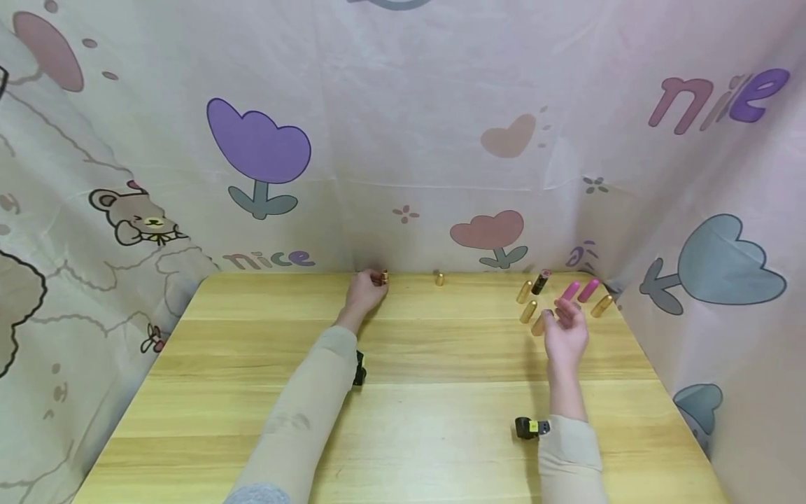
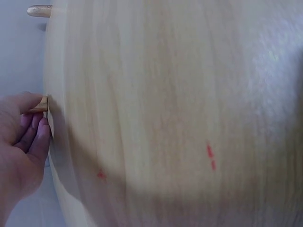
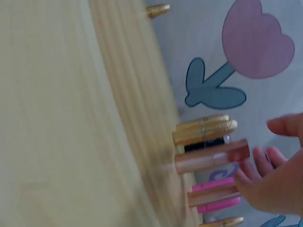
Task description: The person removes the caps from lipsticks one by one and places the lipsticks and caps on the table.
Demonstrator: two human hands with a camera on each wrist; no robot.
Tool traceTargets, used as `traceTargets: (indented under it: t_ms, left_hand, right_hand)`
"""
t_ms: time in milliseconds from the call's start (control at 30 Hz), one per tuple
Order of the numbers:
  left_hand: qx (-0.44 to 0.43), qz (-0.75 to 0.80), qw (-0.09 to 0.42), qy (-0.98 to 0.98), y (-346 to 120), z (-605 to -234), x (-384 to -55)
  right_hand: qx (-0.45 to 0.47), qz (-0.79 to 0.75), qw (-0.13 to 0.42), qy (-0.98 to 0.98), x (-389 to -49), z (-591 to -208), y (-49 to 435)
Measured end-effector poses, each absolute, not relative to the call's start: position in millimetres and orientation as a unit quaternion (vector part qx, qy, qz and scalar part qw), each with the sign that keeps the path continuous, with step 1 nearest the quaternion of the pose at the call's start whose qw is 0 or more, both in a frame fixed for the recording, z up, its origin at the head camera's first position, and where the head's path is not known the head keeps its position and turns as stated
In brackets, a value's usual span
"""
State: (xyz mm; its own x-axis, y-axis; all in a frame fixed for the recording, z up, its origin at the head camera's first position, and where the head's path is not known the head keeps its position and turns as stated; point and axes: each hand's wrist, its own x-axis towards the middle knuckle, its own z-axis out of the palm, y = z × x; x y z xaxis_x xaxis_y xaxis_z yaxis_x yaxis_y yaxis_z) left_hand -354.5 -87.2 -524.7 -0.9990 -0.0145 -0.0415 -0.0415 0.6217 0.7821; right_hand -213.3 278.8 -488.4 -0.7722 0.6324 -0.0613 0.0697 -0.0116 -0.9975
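At the table's back edge, my left hand (image 1: 367,291) pinches a small gold lipstick tube (image 1: 385,277) between thumb and fingers; its base appears to touch the tabletop. The left wrist view shows the tube (image 2: 40,104) partly covered by the thumb. My right hand (image 1: 567,341) is over the group of lipsticks at the back right, its fingers loosely bent and apart from the thumb. Nearest to it stands a rose-gold lipstick tube (image 3: 199,161) with a brownish-red top. A second pinkish-gold tube (image 3: 210,196) stands just by the fingertips; whether they touch it is unclear.
Upright around the right hand are gold lipsticks (image 1: 524,292), a black one (image 1: 541,282), two pink ones (image 1: 588,290) and a gold one (image 1: 602,306) at far right. Another small gold tube (image 1: 439,279) stands mid-back. A patterned cloth (image 1: 390,140) hangs behind the wooden table (image 1: 409,420).
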Motion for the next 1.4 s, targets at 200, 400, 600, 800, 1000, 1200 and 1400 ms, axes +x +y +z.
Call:
traceTargets:
  t_ms: [200,400,600,800,1000,1200,1400]
  left_hand:
    - [-0.019,0.462,0.018,0.886,-89,-523,-352]
    - [-0.033,0.513,0.014,0.858,-88,-522,-348]
    - [-0.07,0.539,0.013,0.839,-85,-520,-340]
    - [-0.121,0.553,0.031,0.824,-80,-519,-331]
    - [-0.142,0.595,0.026,0.791,-71,-515,-319]
    - [-0.155,0.621,0.013,0.768,-59,-514,-305]
    - [-0.147,0.653,-0.013,0.743,-45,-514,-293]
  right_hand:
    - [-0.265,0.643,0.156,-0.702,-213,-493,285]
    - [-0.27,0.63,0.129,-0.717,-213,-495,290]
    - [-0.269,0.624,0.128,-0.722,-212,-496,292]
    - [-0.269,0.619,0.125,-0.727,-210,-499,294]
    - [-0.272,0.617,0.129,-0.727,-210,-500,294]
    - [-0.278,0.612,0.122,-0.73,-206,-498,293]
    - [-0.274,0.61,0.121,-0.734,-202,-495,290]
